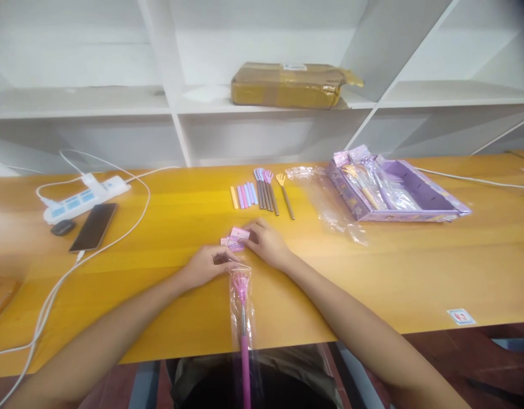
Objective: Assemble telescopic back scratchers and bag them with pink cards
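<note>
A clear plastic bag (234, 309) hangs over the table's front edge with a pink back scratcher (244, 363) inside, its claw end near the bag's mouth. My left hand (208, 265) is closed in a pinch on the top edge of this bag. Just beyond it, my right hand (268, 243) pinches the edge of a small pink printed card (240, 233), which lies over other similar cards (230, 243) on the table. Part of the cards is hidden by my fingers.
Ahead lie metal back scratcher rods (265, 193), a yellow-clawed one (286, 196) and several coloured grip tubes (244, 195). Crumpled plastic (325, 199) adjoins a purple box (419, 216) of bagged scratchers. Left are a phone (94, 227), power strip (85, 199) and cables. A taped carton (283, 88) is shelved.
</note>
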A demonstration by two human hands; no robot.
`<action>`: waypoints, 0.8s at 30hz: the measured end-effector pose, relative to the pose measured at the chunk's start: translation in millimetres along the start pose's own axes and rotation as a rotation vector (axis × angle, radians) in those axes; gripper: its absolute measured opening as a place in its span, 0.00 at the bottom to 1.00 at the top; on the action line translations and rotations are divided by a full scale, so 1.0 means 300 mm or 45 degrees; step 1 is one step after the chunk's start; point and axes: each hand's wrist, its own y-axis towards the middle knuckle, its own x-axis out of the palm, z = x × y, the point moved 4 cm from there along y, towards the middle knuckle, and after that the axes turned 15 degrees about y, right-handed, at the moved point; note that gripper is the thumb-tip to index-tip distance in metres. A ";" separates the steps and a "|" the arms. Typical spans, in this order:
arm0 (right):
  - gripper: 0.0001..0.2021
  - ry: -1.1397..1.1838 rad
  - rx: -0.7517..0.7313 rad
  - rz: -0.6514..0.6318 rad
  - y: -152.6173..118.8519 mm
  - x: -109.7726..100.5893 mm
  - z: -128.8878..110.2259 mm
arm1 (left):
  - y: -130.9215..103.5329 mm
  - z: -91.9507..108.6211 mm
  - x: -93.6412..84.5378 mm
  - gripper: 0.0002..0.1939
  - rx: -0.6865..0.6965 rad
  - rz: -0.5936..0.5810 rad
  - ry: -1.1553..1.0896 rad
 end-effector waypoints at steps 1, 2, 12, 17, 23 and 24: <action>0.09 0.025 -0.007 0.011 0.002 0.000 0.001 | 0.000 -0.002 -0.001 0.16 -0.004 -0.004 -0.012; 0.08 0.052 -0.014 0.020 0.005 0.000 0.003 | 0.000 -0.004 -0.002 0.16 -0.009 -0.007 -0.024; 0.08 0.425 -0.186 -0.023 -0.023 -0.083 -0.080 | 0.009 -0.004 0.005 0.17 -0.003 -0.003 -0.120; 0.05 0.224 -0.693 -0.439 -0.118 -0.079 -0.226 | 0.018 -0.001 -0.002 0.18 -0.061 -0.031 -0.249; 0.06 -0.257 -0.874 -0.545 -0.160 -0.007 -0.238 | 0.020 0.006 -0.019 0.16 -0.062 -0.049 -0.234; 0.06 -0.289 -0.917 -0.513 -0.160 -0.007 -0.238 | 0.019 0.006 -0.019 0.17 -0.066 -0.053 -0.230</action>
